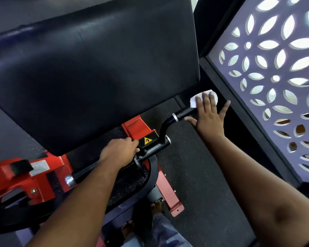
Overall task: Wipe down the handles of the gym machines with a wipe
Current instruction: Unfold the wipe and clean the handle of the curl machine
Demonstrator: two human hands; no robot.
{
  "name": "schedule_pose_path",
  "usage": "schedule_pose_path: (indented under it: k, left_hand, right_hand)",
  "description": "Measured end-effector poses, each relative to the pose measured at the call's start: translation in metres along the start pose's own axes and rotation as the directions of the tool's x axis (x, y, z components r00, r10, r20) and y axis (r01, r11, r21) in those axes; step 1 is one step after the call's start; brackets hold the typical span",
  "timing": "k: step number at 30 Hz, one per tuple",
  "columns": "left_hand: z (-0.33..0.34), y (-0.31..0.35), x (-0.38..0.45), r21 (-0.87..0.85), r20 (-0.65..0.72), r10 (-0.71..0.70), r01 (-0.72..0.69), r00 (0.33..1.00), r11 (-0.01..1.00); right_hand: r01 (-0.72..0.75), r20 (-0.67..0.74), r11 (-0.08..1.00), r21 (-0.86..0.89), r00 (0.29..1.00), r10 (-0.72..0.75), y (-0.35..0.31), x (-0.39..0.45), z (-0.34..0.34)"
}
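White wipe (194, 101) under flat-fingered right hand (210, 115) on handle (185, 113) end, grip running near-left twd left hand (122, 152), which grips the frame (155, 148).

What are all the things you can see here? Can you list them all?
pad: one, black, big, top left
handle: one, black, right of the pad, under the wipe
wipe: one, white, on the handle's end
frame: one, red, bottom left
warning sticker: one, yellow, on the frame
screen: one, white with leaf-shaped holes, right
floor: dark, speckled
feet: two, bare, bottom middle
left hand: grips a black bar
right hand: flat, presses the wipe
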State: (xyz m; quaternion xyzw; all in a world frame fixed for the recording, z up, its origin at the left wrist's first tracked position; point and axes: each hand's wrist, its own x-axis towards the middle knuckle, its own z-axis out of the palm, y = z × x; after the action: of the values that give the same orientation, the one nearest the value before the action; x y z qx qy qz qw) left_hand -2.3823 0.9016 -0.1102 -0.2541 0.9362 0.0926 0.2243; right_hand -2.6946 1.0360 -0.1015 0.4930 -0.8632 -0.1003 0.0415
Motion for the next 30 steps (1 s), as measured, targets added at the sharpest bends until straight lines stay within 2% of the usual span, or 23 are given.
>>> schedule_pose_path:
  k: [1,3,4,5,6,7,8,10,11,13,14,15,16,17,19,20,21,22,23,25,26,27,30]
  left_hand:
    - [-0.001,0.000,0.000,-0.005,0.005,-0.002,0.002,1.000,1.000]
    - [-0.001,0.001,-0.001,-0.012,0.017,-0.005,0.005,1.000,1.000]
    - [-0.002,0.001,-0.001,-0.012,0.022,-0.007,0.007,1.000,1.000]
    - [-0.002,0.001,-0.001,-0.010,0.027,-0.009,0.009,1.000,1.000]
    - [-0.003,0.001,0.000,-0.005,0.029,-0.009,0.009,1.000,1.000]
    - [-0.003,0.002,0.000,0.000,0.030,-0.009,0.009,1.000,1.000]
    - [-0.003,0.002,0.001,0.001,0.031,-0.010,0.010,0.999,1.000]
    - [-0.003,0.002,0.000,-0.003,0.037,-0.014,0.014,0.999,1.000]
    - [-0.003,0.003,0.000,-0.003,0.039,-0.017,0.017,0.999,1.000]
    - [-0.004,0.004,0.000,0.006,0.035,-0.020,0.020,0.999,1.000]
    - [-0.004,0.004,0.000,0.012,0.033,-0.023,0.022,0.999,1.000]
    - [-0.004,0.004,-0.001,0.017,0.036,-0.027,0.027,0.999,1.000]
    - [-0.004,0.004,0.000,0.020,0.041,-0.032,0.031,0.999,0.999]
    - [-0.005,0.004,0.000,0.021,0.046,-0.035,0.034,0.998,0.999]
    - [-0.005,0.004,0.000,0.020,0.047,-0.039,0.038,0.998,0.999]
    - [-0.006,0.004,0.000,0.021,0.047,-0.042,0.041,0.998,0.999]
    - [-0.007,0.004,0.000,0.020,0.049,-0.046,0.045,0.998,0.999]
    - [-0.007,0.005,0.000,0.016,0.053,-0.047,0.047,0.997,0.999]
    - [-0.008,0.005,0.000,0.010,0.058,-0.048,0.048,0.997,0.999]
    - [-0.008,0.004,0.000,0.005,0.060,-0.051,0.051,0.997,0.999]
    - [-0.007,0.004,0.000,0.007,0.057,-0.052,0.052,0.997,0.999]
    - [-0.006,0.004,0.000,0.010,0.052,-0.053,0.053,0.997,0.999]
    - [-0.005,0.004,0.001,0.014,0.054,-0.057,0.056,0.997,0.998]
  right_hand:
    - [0.012,0.006,1.000,-0.001,1.000,-0.012,-0.005,-0.001,0.000]
    - [0.247,0.009,0.969,-0.005,0.969,-0.247,-0.026,-0.011,0.005]
    - [0.377,0.013,0.926,-0.015,0.926,-0.377,-0.034,-0.018,0.009]
    - [0.443,0.004,0.896,-0.041,0.896,-0.443,-0.035,-0.021,0.012]
    - [0.425,-0.020,0.904,-0.050,0.904,-0.426,-0.030,-0.018,0.011]
    - [0.330,-0.041,0.944,-0.026,0.943,-0.331,-0.022,-0.014,0.009]
    - [0.186,-0.058,0.982,0.023,0.981,-0.184,-0.013,-0.008,0.007]
    - [-0.041,-0.033,0.996,0.080,0.999,0.044,-0.004,-0.001,0.007]
    - [-0.041,-0.025,0.996,0.075,0.999,0.043,-0.007,-0.002,0.007]
    - [0.180,-0.031,0.983,0.046,0.984,-0.178,-0.022,-0.010,0.011]
    - [0.322,-0.030,0.946,0.025,0.946,-0.321,-0.029,-0.016,0.014]
    - [0.417,-0.044,0.909,-0.004,0.908,-0.416,-0.028,-0.018,0.015]
    - [0.436,-0.059,0.900,-0.023,0.898,-0.436,-0.021,-0.013,0.013]
    - [0.379,-0.072,0.925,-0.015,0.923,-0.379,-0.012,-0.007,0.009]
    - [0.121,-0.055,0.992,0.047,0.991,-0.118,0.008,0.005,0.006]
    - [0.020,-0.040,0.997,0.071,0.999,-0.017,0.013,0.008,0.006]
    - [-0.010,-0.041,0.997,0.077,0.999,0.013,0.010,0.007,0.006]
    - [0.037,-0.060,0.997,0.070,0.998,-0.033,0.002,0.001,0.008]
    - [0.144,-0.082,0.988,0.056,0.987,-0.140,-0.010,-0.007,0.010]
    - [0.361,-0.105,0.932,0.029,0.929,-0.356,-0.027,-0.022,0.015]
    - [0.392,-0.118,0.920,0.009,0.914,-0.388,-0.026,-0.024,0.017]
    - [0.357,-0.136,0.934,0.009,0.926,-0.352,-0.021,-0.022,0.015]
    - [0.068,-0.156,0.996,0.064,0.986,-0.057,0.002,0.000,0.006]
